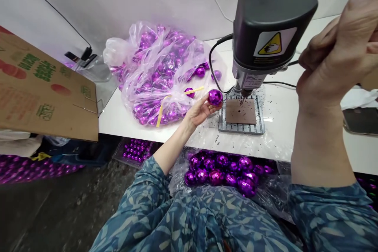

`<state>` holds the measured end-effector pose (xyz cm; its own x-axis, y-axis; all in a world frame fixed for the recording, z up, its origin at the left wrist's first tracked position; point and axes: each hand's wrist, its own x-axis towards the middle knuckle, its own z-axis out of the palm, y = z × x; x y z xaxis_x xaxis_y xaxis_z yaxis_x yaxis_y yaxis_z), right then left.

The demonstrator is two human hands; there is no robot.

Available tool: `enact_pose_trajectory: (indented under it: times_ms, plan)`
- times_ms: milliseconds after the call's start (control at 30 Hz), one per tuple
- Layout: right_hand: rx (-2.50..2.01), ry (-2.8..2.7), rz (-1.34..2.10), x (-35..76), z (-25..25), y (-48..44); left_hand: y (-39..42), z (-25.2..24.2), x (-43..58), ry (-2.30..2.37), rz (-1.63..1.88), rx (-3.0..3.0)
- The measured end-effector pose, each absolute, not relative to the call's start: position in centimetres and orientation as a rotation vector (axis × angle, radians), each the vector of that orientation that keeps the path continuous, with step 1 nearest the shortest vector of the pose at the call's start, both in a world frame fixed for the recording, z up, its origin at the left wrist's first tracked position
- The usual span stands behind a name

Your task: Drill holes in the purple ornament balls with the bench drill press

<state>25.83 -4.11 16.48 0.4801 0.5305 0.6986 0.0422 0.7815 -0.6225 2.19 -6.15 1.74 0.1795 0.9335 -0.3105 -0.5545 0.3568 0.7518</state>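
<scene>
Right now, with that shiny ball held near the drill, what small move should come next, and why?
Probably the left hand should ease the purple ball rightward onto the brown board: the ball appears just left of it, the board lies below the drill head, and the right hand is raised beside that head.

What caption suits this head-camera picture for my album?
Left hand holding a purple faceted ball beside a drill press, right hand raised nearby.

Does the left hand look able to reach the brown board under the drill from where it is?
Probably yes. The left hand holds a purple ball near the left edge of the brown board, and that side looks otherwise free, though the drill hangs above.
</scene>
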Motion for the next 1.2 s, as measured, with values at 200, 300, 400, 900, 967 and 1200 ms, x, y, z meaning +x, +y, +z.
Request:
enact_pose_trajectory:
  times_ms: [200,300,400,900,967,1200]
  plan:
    - [-0.537,-1.050,0.305,25.6,16.1,-4.2,-6.1,-2.3,6.7,1.022,1.244,0.877]
    - [-0.543,-1.064,0.305,25.7,16.0,-4.1,-5.4,-3.8,7.8,1.076,1.271,1.049]
    - [-0.525,-1.058,0.280,25.6,15.9,-3.9,-4.9,-4.7,8.4,1.140,1.255,1.165]
    - [-0.611,-1.071,0.186,25.2,16.0,-4.0,-5.6,-5.6,9.2,1.144,1.246,1.423]
    - [-0.617,-1.064,0.190,25.2,16.0,-4.2,-5.5,-5.7,9.4,1.185,1.251,1.421]
    - [-0.618,-1.052,0.197,25.3,16.4,-3.8,-4.6,-6.2,8.7,1.134,1.286,1.316]
